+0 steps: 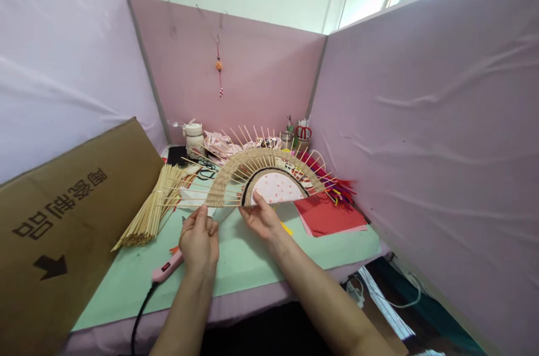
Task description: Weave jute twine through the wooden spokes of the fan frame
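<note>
A half-round fan frame (218,183) of thin sticks, with a woven tan outer band, is held up over the green tabletop. Its inner half-disc is white with pink dots, edged in tan and black. My left hand (200,237) pinches the lower left end of the woven band. The fingers of my right hand (261,217) grip the bottom edge of the half-disc, thumb on the front and the other fingers mostly behind. Stick ends stick out beyond the band all around.
A pink glue gun (167,268) with a black cord lies beside my left wrist. Left are a stick bundle (147,210) and large cardboard (63,232). Red sheets (330,215) and coloured stems (343,190) lie right. A white jar (194,140) stands behind.
</note>
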Tool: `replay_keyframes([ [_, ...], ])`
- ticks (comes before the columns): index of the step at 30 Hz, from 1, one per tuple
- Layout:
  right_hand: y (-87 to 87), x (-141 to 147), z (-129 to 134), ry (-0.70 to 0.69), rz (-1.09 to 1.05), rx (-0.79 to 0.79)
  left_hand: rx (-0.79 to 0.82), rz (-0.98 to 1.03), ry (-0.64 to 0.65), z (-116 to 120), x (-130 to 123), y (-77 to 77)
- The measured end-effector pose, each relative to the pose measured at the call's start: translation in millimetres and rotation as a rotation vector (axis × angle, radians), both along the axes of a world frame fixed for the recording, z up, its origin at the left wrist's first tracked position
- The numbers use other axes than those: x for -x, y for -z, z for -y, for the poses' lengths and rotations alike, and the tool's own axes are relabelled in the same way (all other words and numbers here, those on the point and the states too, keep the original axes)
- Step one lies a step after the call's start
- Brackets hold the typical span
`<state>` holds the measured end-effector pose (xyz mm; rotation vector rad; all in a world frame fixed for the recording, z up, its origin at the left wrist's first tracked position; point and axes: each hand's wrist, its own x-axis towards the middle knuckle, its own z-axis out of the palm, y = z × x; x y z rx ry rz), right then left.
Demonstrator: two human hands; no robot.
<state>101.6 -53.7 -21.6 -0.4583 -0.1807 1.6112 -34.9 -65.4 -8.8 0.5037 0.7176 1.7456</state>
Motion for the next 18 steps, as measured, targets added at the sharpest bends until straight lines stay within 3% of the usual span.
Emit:
replay_keyframes([
  [9,-6.9,5.1,-6.2,0.069,-0.051,0.106,0.033,0.023,-0.023,-15.1,-7.2,-5.9],
  [15,2.0,3.2,-11.5,0.077,-0.087,0.14,0.094,0.018,-0.019,-16.7,-9.0,-7.3],
  [18,8.4,7.8,-9.8,0.049,-0.083,0.077,0.105,0.023,-0.017,-18.1,-9.8,-6.1],
])
